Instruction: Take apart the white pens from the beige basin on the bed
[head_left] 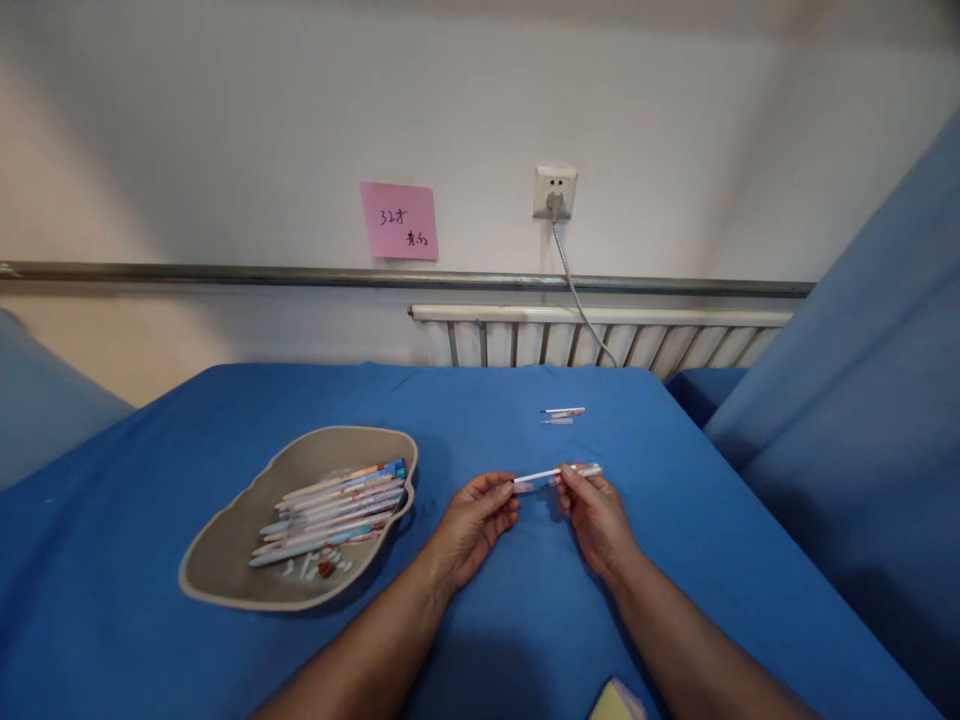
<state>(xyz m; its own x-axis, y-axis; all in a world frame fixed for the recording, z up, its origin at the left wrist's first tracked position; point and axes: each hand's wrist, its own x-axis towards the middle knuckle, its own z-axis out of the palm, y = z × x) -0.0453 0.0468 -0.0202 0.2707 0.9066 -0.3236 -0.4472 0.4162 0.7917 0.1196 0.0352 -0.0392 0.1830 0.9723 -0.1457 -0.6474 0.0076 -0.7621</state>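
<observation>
Blue cloth drapes the worktop, and at far left one curtain slants in, cut off by the edge. Next, one grey-beige tray, well loaded: ten or more pens, piled too tightly for a firm count, with several white bits and one brown bit just in front. Up on the wall, one pink note, above one rail. Now the middle: the left hand pinches one end of one thin stick, the right hand clamps it near the other, hands apart, stick spanning the gap above the worktop. One patterned piece pokes out past the right hand; where it meets the stick is covered. Beyond, about three slim parts lie close together, too small to read. One socket, one plug, one cable crossing the radiator, whose bottom the worktop hides. One pad is cropped below, and a second curtain blocks the right.
</observation>
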